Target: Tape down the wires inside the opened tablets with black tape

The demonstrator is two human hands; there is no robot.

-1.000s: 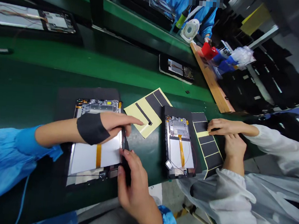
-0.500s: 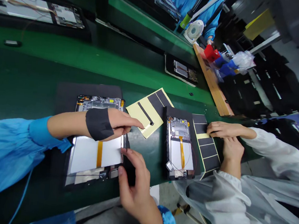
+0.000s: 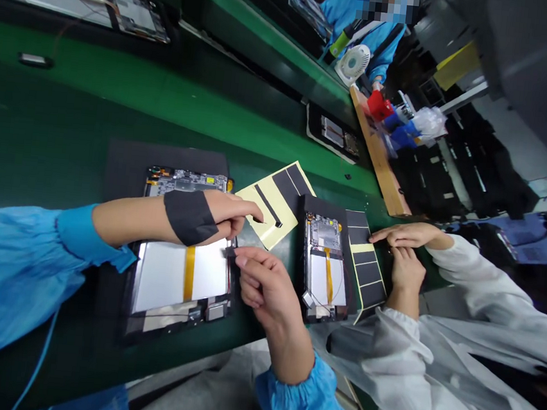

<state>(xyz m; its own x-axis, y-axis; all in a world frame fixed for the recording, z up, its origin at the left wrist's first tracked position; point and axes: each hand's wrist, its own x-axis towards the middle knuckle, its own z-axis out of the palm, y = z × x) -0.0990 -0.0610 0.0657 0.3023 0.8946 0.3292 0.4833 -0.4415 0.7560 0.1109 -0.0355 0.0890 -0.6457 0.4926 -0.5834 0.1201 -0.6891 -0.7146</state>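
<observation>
My left hand (image 3: 228, 212) reaches over the open tablet (image 3: 163, 272), index finger stretched to the edge of the yellow backing sheet (image 3: 264, 231); its other fingers are loosely bent. A black adhesive patch (image 3: 190, 215) lies across the back of this hand. Beside the tablet's right edge, my right hand (image 3: 266, 285) is closed, pinching a small black strip (image 3: 231, 251) between thumb and index finger. White battery panels (image 3: 209, 273) and an orange ribbon (image 3: 189, 274) show in the tablet. Part of its circuit board is hidden by my left arm.
A second open tablet (image 3: 321, 261) lies to the right. Beyond it, a co-worker's hands (image 3: 407, 250) touch a sheet of black patches (image 3: 368, 266). Further back are another device (image 3: 336, 133), a wooden edge (image 3: 379, 157) and a small fan (image 3: 353, 63).
My right hand has gone from spread fingers to a pinch on the black strip, near the tablet's edge. My left index finger has drawn back slightly on the yellow sheet.
</observation>
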